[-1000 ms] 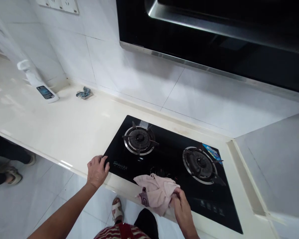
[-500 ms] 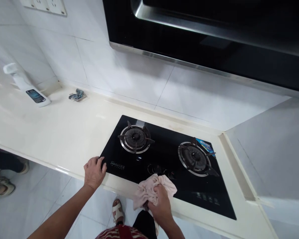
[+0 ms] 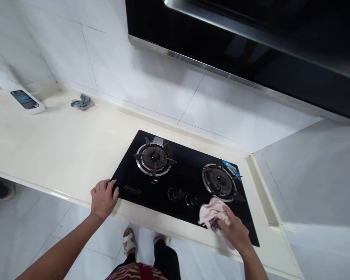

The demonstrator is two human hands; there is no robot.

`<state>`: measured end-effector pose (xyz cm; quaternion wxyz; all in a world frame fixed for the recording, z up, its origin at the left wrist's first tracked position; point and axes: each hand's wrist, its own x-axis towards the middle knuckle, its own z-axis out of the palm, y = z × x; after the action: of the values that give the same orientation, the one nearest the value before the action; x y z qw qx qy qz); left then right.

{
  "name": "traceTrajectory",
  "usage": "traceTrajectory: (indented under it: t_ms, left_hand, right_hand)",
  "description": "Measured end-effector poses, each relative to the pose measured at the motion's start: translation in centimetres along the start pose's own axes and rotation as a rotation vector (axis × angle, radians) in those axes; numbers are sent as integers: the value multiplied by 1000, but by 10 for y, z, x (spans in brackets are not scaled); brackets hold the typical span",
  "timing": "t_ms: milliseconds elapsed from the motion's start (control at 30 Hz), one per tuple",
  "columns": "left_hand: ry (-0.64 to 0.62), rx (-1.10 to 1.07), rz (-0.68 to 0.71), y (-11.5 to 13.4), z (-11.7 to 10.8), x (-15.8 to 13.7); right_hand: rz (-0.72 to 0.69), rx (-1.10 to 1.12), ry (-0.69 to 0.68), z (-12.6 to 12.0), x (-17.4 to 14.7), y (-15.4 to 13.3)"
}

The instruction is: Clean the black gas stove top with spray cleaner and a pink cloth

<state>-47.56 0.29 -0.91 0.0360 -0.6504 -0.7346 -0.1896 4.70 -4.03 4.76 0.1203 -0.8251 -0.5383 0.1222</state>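
A black glass gas cooktop (image 3: pixel 163 194) with two burners is set in the pale counter. My left hand (image 3: pixel 103 199) rests at its front left corner, thumb and fingers apart, fingertips touching the edge. Bunched in my right hand (image 3: pixel 234 230) is a pale pink cloth (image 3: pixel 212 214), pressed against the front right part of the glass. Just behind the cloth is the right burner (image 3: pixel 220 180); the control knobs (image 3: pixel 179 194) are to its left. The left burner (image 3: pixel 155 157) stands farther back. Part of the cloth is hidden under my fingers.
A black range hood (image 3: pixel 235 50) overhangs the back. On the counter (image 3: pixel 61 147) to the left are a white spray bottle (image 3: pixel 25 99) and a crumpled blue-grey rag (image 3: pixel 82 102). A tiled wall (image 3: pixel 297 175) borders the right. Another person's shoe (image 3: pixel 10 193) shows at lower left.
My right hand has moved the cloth rightward along the cooktop's front, away from the knobs. My left hand stays at the corner. The whole view has shifted slightly.
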Motion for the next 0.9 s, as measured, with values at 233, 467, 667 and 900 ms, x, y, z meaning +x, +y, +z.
traceTrajectory:
  t_ms: [233, 467, 667, 900]
  left_hand:
    - [11, 16, -10, 0, 1, -2]
    - [6, 2, -19, 2, 1, -1]
    - [5, -5, -34, 3, 0, 0]
    - [0, 2, -34, 2, -1, -1]
  right_hand:
    - [-159, -68, -162, 26, 37, -39]
    - [-319, 28, -230, 43, 73, -98]
    - [-573, 70, -401, 32, 72, -115]
    - [-767, -156, -481, 26, 52, -121]
